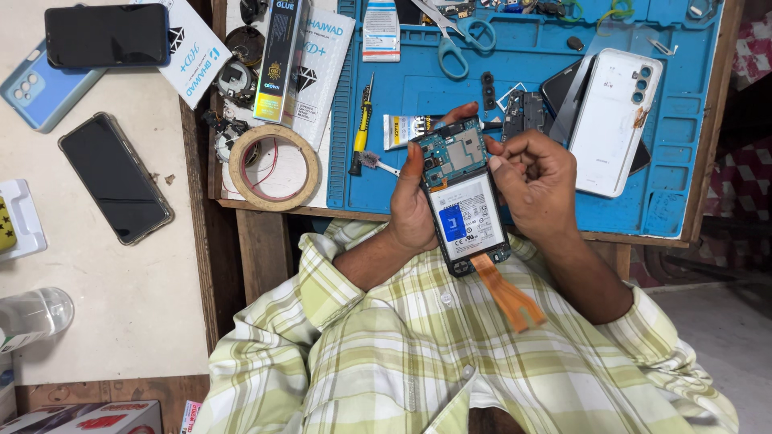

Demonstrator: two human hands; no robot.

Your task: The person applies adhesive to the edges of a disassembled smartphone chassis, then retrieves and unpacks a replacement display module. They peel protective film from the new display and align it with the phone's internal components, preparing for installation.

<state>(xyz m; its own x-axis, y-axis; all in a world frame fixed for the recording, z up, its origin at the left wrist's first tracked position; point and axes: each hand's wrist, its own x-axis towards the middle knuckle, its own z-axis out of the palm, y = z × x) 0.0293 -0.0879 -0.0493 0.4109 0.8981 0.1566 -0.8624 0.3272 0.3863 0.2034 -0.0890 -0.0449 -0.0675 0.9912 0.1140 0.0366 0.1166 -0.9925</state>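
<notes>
- The left hand (412,205) is raised in front of the chest, palm turned inward, fingers curled round from behind with the fingertips showing at the top and the thumb pressed along the near edge.
- The right hand (535,181) sits just beside it, fingers bent into a loose fist, thumb and forefinger pinched together at the inner side.
- Both forearms are bare and angle up from the body, converging toward the hands.
- Plaid sleeves are rolled back near the elbows.
</notes>
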